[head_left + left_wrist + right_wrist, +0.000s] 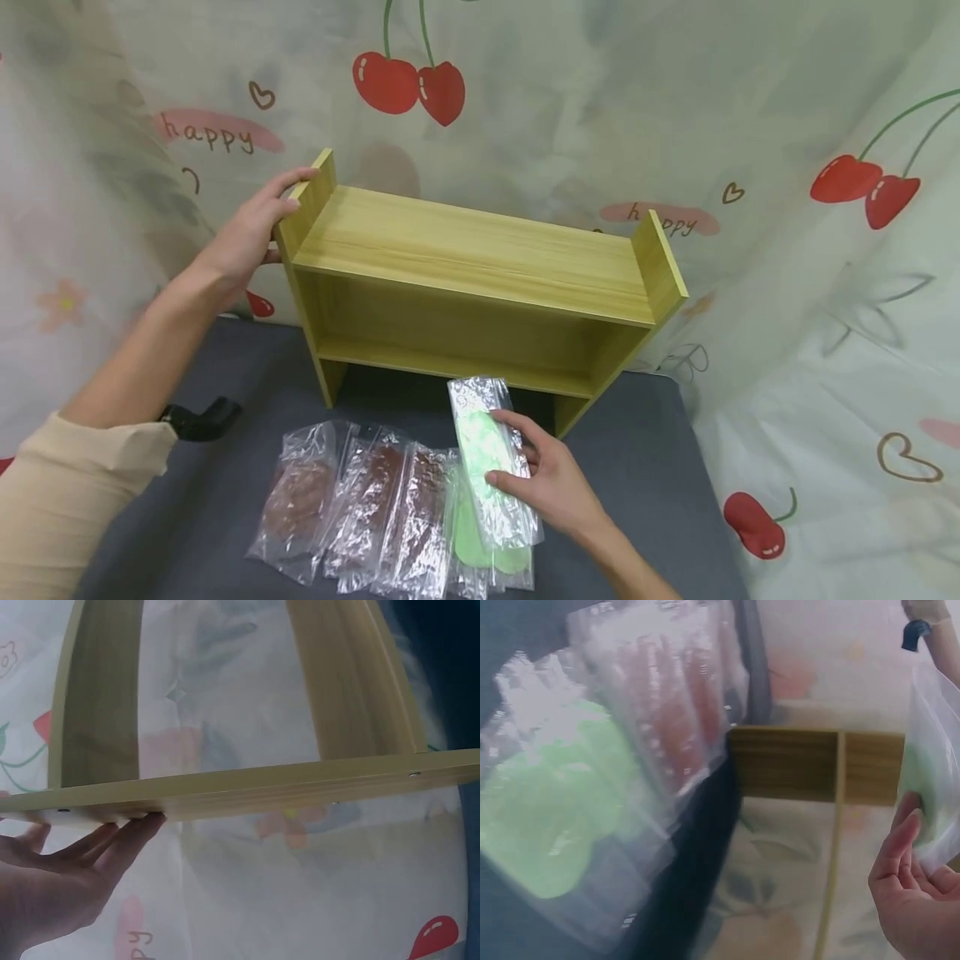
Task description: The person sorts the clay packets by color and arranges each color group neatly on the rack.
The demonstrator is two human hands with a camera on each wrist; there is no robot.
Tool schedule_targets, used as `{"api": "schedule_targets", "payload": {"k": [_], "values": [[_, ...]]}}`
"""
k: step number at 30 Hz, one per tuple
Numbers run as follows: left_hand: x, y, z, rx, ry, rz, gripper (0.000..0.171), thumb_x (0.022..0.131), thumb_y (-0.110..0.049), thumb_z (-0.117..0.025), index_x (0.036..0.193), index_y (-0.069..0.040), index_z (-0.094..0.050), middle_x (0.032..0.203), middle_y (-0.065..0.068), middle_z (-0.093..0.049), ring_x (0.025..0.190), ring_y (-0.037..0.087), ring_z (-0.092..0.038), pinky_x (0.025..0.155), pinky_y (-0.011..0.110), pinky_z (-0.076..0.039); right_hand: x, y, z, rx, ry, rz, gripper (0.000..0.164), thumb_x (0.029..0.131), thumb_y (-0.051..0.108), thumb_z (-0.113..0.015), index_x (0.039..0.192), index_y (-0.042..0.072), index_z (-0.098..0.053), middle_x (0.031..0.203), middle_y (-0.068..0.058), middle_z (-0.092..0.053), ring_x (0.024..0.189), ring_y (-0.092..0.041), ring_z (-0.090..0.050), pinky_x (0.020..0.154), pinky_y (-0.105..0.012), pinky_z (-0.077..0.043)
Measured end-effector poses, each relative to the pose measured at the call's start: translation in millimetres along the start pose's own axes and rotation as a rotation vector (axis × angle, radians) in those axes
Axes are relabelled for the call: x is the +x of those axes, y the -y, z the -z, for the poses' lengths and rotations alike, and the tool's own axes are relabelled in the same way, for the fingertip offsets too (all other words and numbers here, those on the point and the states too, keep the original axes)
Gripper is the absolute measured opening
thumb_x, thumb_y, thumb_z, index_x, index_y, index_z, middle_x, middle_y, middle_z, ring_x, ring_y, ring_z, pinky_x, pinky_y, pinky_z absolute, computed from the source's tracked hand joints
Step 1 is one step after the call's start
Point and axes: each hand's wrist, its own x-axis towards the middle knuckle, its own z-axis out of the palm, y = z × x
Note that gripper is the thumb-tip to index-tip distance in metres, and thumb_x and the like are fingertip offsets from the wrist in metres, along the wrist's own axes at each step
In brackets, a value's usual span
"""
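A light wooden shelf unit (480, 242) stands tilted in the head view. My left hand (243, 233) holds its left side panel (309, 208) near the top. In the left wrist view, several fingertips of the left hand (67, 881) rest on the panel's outer face. My right hand (551, 479) pinches a clear plastic packet (491, 525) with a light green piece in it, raised in front of the shelf. The right wrist view shows the right hand (911, 881) with thumb and fingers on this packet (941, 750). Below it lies another green-filled packet (468, 533), partly covered.
Packets with reddish-brown contents (300, 496) lie in a row on the dark grey tabletop (630, 467). A black strap (202, 419) is at the left wrist. A cherry-printed curtain (525, 108) hangs close behind the shelf.
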Motion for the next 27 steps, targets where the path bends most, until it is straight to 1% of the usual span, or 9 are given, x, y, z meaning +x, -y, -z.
{"api": "schedule_targets", "payload": {"k": [1, 2, 6, 9, 11, 14, 19, 24, 27], "values": [[0.3, -2.1, 0.0, 0.007, 0.003, 0.015, 0.049, 0.108, -0.042, -0.024, 0.156, -0.037, -0.023, 0.149, 0.009, -0.034, 0.116, 0.022, -0.049, 0.099, 0.053, -0.035, 2, 3, 0, -0.009, 0.005, 0.015, 0.065, 0.084, 0.018, -0.082, 0.140, 0.031, -0.053, 0.129, -0.004, -0.059, 0.048, -0.006, -0.027, 0.048, -0.022, -0.032], [0.9, -4.0, 0.1, 0.012, 0.003, 0.029, 0.049, 0.108, -0.042, -0.024, 0.156, -0.038, -0.023, 0.150, 0.009, -0.033, 0.117, 0.022, -0.048, 0.101, 0.055, -0.033, 4, 7, 0, -0.014, 0.008, 0.034, 0.064, 0.084, 0.018, -0.082, 0.140, 0.030, -0.053, 0.141, 0.000, -0.052, 0.049, -0.006, -0.028, 0.050, -0.022, -0.033], [3.2, -11.7, -0.8, 0.012, 0.005, 0.062, 0.049, 0.107, -0.045, -0.027, 0.156, -0.038, -0.024, 0.152, 0.008, -0.031, 0.122, 0.024, -0.046, 0.106, 0.058, -0.029, 10, 21, 0, -0.029, 0.027, 0.090, 0.062, 0.084, 0.019, -0.081, 0.139, 0.029, -0.052, 0.143, 0.003, -0.051, 0.052, -0.005, -0.030, 0.066, -0.026, -0.041], [5.0, -15.5, -1.9, 0.005, -0.008, 0.067, 0.052, 0.106, -0.049, -0.030, 0.156, -0.036, -0.026, 0.154, 0.008, -0.030, 0.128, 0.024, -0.042, 0.109, 0.059, -0.027, 13, 31, 0, -0.033, 0.040, 0.126, 0.062, 0.084, 0.020, -0.082, 0.139, 0.028, -0.052, 0.142, 0.004, -0.052, 0.053, -0.005, -0.031, 0.073, -0.029, -0.042], [6.7, -16.4, -2.2, -0.003, -0.016, 0.066, 0.053, 0.106, -0.051, -0.030, 0.156, -0.036, -0.026, 0.156, 0.008, -0.030, 0.131, 0.024, -0.040, 0.110, 0.058, -0.026, 15, 38, 0, -0.034, 0.043, 0.148, 0.063, 0.084, 0.019, -0.082, 0.139, 0.027, -0.052, 0.141, 0.005, -0.053, 0.053, -0.005, -0.031, 0.072, -0.028, -0.042], [9.4, -16.3, -3.4, 0.002, -0.025, 0.058, 0.053, 0.106, -0.050, -0.029, 0.157, -0.035, -0.025, 0.160, 0.005, -0.026, 0.135, 0.024, -0.036, 0.111, 0.055, -0.026, 18, 47, 0, -0.039, 0.047, 0.174, 0.064, 0.084, 0.018, -0.082, 0.139, 0.026, -0.052, 0.140, 0.006, -0.053, 0.053, -0.006, -0.031, 0.063, -0.025, -0.038], [11.1, -13.7, -6.5, 0.008, -0.046, 0.045, 0.051, 0.107, -0.047, -0.026, 0.157, -0.037, -0.025, 0.162, 0.002, -0.019, 0.138, 0.025, -0.031, 0.111, 0.052, -0.025, 22, 60, 1, -0.024, 0.057, 0.200, 0.064, 0.085, 0.016, -0.081, 0.141, 0.025, -0.051, 0.140, 0.006, -0.053, 0.054, -0.007, -0.029, 0.054, -0.023, -0.034], [7.4, -7.2, -8.2, 0.010, -0.072, 0.031, 0.050, 0.107, -0.047, -0.024, 0.156, -0.038, -0.026, 0.162, -0.001, -0.019, 0.140, 0.024, -0.026, 0.110, 0.054, -0.022, 26, 68, 1, 0.010, 0.072, 0.221, 0.061, 0.087, 0.016, -0.079, 0.141, 0.025, -0.052, 0.140, 0.005, -0.054, 0.057, -0.007, -0.032, 0.055, -0.023, -0.034], [7.0, -3.1, -10.5, 0.005, -0.086, 0.018, 0.050, 0.108, -0.047, -0.023, 0.156, -0.036, -0.027, 0.163, -0.003, -0.019, 0.141, 0.023, -0.024, 0.111, 0.055, -0.021, 28, 71, 2, 0.025, 0.086, 0.242, 0.057, 0.091, 0.016, -0.074, 0.142, 0.024, -0.051, 0.139, 0.004, -0.054, 0.056, -0.009, -0.028, 0.054, -0.024, -0.033]]}}
